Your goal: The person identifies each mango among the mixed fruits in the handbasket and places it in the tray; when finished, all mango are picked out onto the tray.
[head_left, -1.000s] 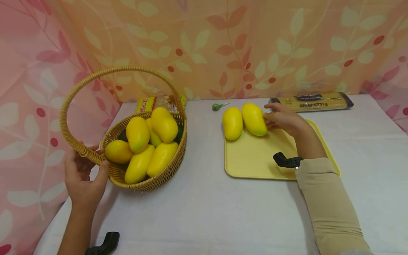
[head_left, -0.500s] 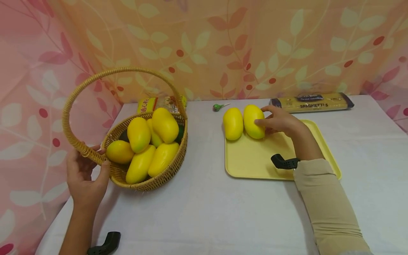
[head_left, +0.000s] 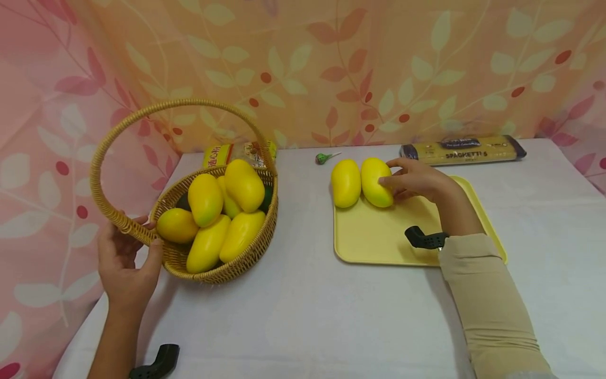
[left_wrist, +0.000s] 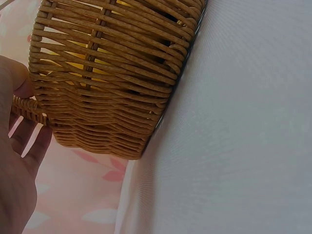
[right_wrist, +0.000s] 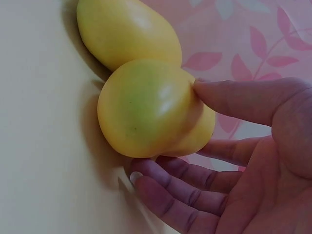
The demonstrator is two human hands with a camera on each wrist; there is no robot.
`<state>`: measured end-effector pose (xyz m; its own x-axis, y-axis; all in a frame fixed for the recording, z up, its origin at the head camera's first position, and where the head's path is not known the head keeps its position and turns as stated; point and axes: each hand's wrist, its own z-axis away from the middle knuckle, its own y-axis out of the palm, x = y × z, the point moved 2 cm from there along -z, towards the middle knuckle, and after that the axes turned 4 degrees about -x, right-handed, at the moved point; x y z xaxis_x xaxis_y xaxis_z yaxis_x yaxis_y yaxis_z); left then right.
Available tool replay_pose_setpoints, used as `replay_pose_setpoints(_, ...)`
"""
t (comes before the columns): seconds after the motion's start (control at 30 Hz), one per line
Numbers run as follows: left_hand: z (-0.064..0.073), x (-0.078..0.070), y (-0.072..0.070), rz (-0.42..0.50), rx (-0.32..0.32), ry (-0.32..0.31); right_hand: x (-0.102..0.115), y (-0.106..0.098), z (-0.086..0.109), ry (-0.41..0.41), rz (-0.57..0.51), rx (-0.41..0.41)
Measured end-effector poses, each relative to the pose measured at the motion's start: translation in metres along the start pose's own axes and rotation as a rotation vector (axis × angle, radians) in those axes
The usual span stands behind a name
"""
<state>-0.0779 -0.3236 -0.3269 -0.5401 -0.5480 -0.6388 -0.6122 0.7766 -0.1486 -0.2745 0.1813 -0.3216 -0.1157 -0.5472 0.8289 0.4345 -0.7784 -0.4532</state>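
Note:
My left hand [head_left: 127,263] grips the wicker basket [head_left: 246,263] at its left side, where the handle meets the rim. In the left wrist view the thumb lies at the rim and fingers reach behind the handle's foot. Several yellow mangoes [head_left: 205,200] fill the basket, with something dark green partly hidden under them. My right hand [head_left: 418,181] holds a mango [head_left: 375,179] at the far left of the yellow tray [head_left: 379,247]. Its thumb presses the top and the fingers curl at the side in the right wrist view. A second mango [head_left: 346,184] lies right beside it.
A spaghetti pack [head_left: 466,151] lies behind the tray. Between basket and tray, toward the back, is a green-wrapped lollipop [head_left: 323,158]. A yellow food packet [head_left: 218,156] sits behind the basket. Patterned cloth [head_left: 303,68] hangs around the table.
My right thumb has come over onto the right mango, and the hand now holds it. That mango has turned more upright along the tray. The left hand and basket stay in place.

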Motion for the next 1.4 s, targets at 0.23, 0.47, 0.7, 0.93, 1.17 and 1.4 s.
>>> replay_pose_setpoints(0.23, -0.001, -0.01, 0.002, -0.008, 0.009, -0.002, 0.0, -0.001, 0.002, 0.003, 0.0, -0.02)
replay_pose_setpoints(0.47, -0.003, -0.013, 0.003, -0.011, 0.012, -0.002, 0.007, -0.003, 0.005, -0.029, 0.047, -0.105)
replay_pose_setpoints(0.7, -0.002, -0.013, 0.004, -0.017, 0.011, -0.008, 0.034, 0.009, 0.011, -0.154, 0.169, -0.392)
replay_pose_setpoints(0.93, 0.001, -0.01, 0.002, -0.025, 0.003, -0.024, 0.083, 0.058, 0.02, -0.342, 0.248, -0.378)
replay_pose_setpoints(1.17, 0.0, -0.014, 0.004, -0.022, 0.01, -0.011, 0.121, 0.122, 0.017, -0.613, 0.322, -0.238)
replay_pose_setpoints(1.4, 0.001, -0.01, 0.004, -0.025, 0.003, -0.021, 0.153, 0.176, 0.007, -0.764, 0.487, -0.208)
